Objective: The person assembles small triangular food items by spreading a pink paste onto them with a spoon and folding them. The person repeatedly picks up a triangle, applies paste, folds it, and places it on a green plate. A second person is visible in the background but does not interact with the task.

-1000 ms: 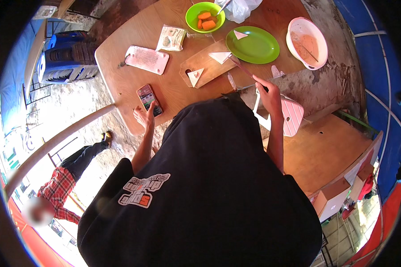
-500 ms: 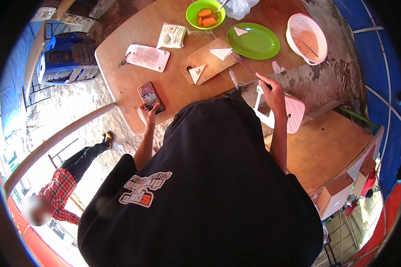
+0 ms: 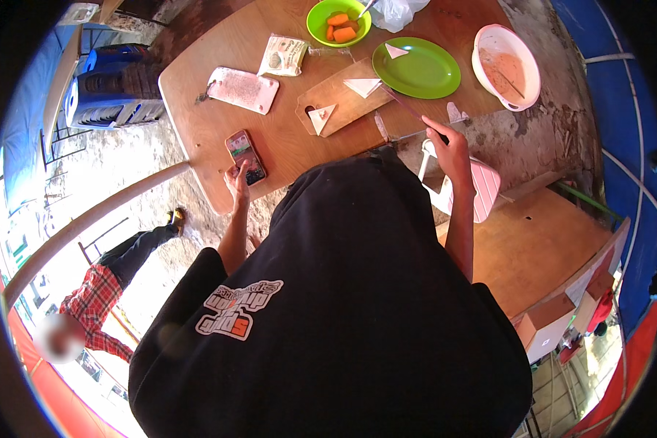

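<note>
Where the wooden bench [image 3: 292,146] reaches its near edge, the left hand [image 3: 237,179] touches a phone [image 3: 245,156] lying flat there, fingers curled loosely on its lower end rather than clamped round it. Farther back from the phone lies a pale rectangular board [image 3: 243,89], and right of that a small packet [image 3: 284,55]. A wooden cutting board [image 3: 343,102] sits right of the phone, carrying two white triangular pieces. Behind it is a green bowl [image 3: 339,22] of orange chunks, then a green plate [image 3: 416,71]. The right hand [image 3: 449,142] is closed on what seems a knife [image 3: 409,109], its dark tip toward the cutting board. Far right stands a pink basin [image 3: 506,66].
</note>
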The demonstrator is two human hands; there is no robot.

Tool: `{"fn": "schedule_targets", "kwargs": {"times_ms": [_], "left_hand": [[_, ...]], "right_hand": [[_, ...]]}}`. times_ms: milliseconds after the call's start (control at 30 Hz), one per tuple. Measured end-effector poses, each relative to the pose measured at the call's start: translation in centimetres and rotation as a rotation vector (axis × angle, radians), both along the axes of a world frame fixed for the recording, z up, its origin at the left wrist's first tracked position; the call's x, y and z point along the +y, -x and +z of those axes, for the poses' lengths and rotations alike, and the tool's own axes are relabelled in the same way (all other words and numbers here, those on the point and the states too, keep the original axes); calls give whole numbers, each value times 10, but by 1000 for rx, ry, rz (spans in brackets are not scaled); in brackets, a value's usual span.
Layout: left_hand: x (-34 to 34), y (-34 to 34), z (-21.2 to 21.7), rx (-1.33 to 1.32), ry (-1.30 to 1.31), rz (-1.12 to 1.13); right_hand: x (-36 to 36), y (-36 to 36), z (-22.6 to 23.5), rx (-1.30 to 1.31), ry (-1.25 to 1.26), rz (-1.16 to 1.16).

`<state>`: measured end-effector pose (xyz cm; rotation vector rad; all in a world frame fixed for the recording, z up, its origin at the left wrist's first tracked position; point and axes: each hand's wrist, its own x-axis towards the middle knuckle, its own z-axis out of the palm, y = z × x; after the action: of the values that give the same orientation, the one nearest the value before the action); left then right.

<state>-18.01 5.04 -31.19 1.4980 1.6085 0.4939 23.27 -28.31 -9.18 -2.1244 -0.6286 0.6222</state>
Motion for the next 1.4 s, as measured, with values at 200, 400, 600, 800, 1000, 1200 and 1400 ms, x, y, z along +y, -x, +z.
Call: {"fn": "schedule_targets", "kwargs": {"times_ms": [200,400,600,800,1000,1200,1400], "left_hand": [[-2,1,4,-214,98,-30],[-12,3,-3,-401,252,385],[-22,8,-1,-402,269,348],[-33,-1,4,-71,51,272],[-30,0,-5,105,83,285],[-31,2,-6,174,46,230],[-29,6,-13,271,21,223]], "right_hand": [[-2,-11,-4,-11,-32,32],[-7,-24,-7,9,-30,41],[-9,-39,-10,-5,-7,87],[-9,-50,-12,-22,-45,106],[-10,-54,-12,-25,-51,108],[-10,-55,-13,-24,-58,107],[-10,-55,-13,-17,-49,106]]}}
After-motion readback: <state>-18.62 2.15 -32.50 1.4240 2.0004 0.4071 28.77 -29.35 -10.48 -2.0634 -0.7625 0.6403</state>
